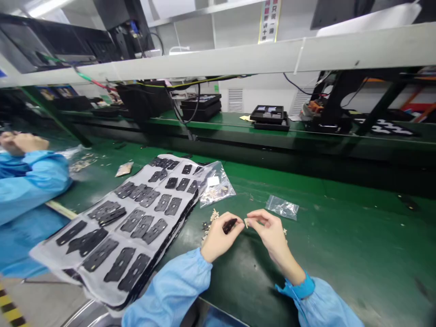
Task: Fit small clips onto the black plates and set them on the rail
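My left hand (pixel 223 234) is closed around a small black part (pixel 229 225), which shows between thumb and fingers. Close beside it, my right hand (pixel 267 229) pinches a small beige piece (pixel 246 223) at its fingertips. The two hands meet over the green bench, and I cannot tell whether the beige piece touches the black part. Partly hidden behind my left hand lies a small pile of beige pieces (pixel 214 215). To the left, a layered white tray sheet (pixel 112 297) carries rows of flat black parts (pixel 100 254).
A clear bag of small pieces (pixel 216 186) overlaps the sheet's right edge. Another clear plastic bag (pixel 282 207) lies beyond my right hand. At the far left a co-worker's blue sleeve (pixel 37 181) rests near the bench. Black trays (pixel 270 117) stand on the back ledge under a white beam (pixel 218 59).
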`<state>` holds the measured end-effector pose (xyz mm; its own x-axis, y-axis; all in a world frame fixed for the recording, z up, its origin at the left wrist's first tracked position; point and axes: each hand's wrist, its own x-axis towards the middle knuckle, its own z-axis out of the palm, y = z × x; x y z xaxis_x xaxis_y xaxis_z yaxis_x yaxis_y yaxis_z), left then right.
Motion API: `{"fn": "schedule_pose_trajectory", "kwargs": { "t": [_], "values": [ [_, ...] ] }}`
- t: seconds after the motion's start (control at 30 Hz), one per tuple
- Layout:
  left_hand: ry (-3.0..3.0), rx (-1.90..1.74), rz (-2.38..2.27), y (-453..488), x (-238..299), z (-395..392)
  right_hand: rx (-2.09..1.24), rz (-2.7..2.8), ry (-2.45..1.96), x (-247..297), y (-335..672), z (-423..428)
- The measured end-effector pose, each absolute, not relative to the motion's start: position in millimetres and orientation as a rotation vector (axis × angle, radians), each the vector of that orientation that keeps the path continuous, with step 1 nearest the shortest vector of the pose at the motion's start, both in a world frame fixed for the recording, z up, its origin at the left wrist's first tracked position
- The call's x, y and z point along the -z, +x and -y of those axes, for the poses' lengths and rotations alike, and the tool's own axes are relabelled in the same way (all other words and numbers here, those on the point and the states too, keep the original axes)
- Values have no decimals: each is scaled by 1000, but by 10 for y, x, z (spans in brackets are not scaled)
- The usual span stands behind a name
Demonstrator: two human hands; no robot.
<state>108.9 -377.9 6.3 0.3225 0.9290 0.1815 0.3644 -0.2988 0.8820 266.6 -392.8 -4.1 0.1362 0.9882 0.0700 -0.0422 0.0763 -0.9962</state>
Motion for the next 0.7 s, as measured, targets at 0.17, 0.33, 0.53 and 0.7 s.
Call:
{"fn": "schedule_pose_trajectory", "kwargs": {
  "t": [0.17,0.33,0.53,0.7],
  "values": [
    [1774,-926,-1036,1589,-84,3767,-944,970,-1220,7,2936,4123],
    [1791,-895,-946,1926,-64,3721,-841,995,-1230,45,3234,4239],
    [1782,-809,-924,2122,39,3689,-823,1131,-1358,123,3450,4332],
    [1760,-750,-912,2096,166,3700,-805,1338,-1416,164,3476,4346]
  ]
}}
